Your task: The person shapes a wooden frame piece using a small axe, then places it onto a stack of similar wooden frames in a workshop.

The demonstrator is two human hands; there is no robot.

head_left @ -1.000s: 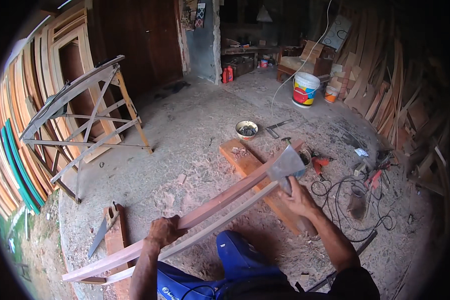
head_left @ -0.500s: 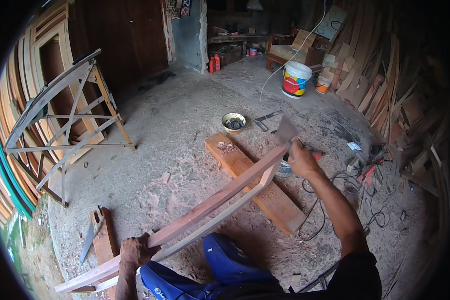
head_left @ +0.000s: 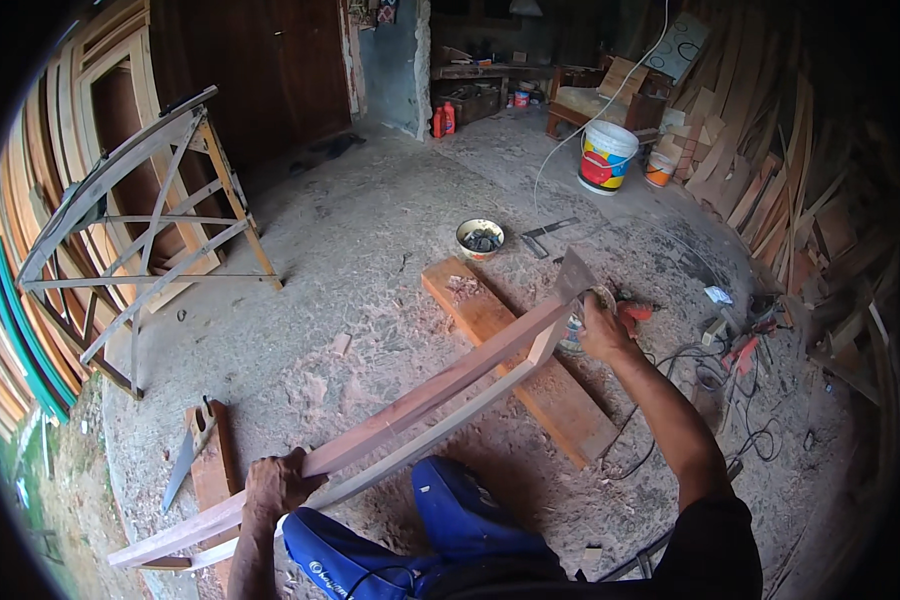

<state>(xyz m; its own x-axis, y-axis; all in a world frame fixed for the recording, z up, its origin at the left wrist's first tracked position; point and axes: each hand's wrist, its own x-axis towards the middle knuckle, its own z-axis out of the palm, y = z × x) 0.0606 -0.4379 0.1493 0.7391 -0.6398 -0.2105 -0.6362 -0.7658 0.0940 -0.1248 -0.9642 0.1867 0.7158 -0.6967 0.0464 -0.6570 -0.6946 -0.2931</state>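
Observation:
A long wooden frame (head_left: 410,402), made of two slim rails joined by a short end piece, slants from lower left up to the middle right. My left hand (head_left: 277,482) is closed round its upper reddish rail near the lower end. At the far end my right hand (head_left: 606,325) grips a tool with a broad, flat grey metal blade (head_left: 573,276); its handle is mostly hidden in my fist. The blade is close to the rail's tip; contact cannot be made out. Beneath that end lies a thick orange-brown plank (head_left: 570,425) with shavings on it.
A handsaw (head_left: 182,468) rests by a board at lower left. Beyond the plank are a bowl of dark pieces (head_left: 480,240) and a metal square (head_left: 548,236). Tangled cables (head_left: 705,370) and a red power tool (head_left: 635,315) lie right. A trestle (head_left: 170,220) stands left; a paint bucket (head_left: 607,158) stands farther back.
The blade was blurred and now shows sharply, near the same rail end. My left hand has shifted slightly up and right. The whole view has moved a little.

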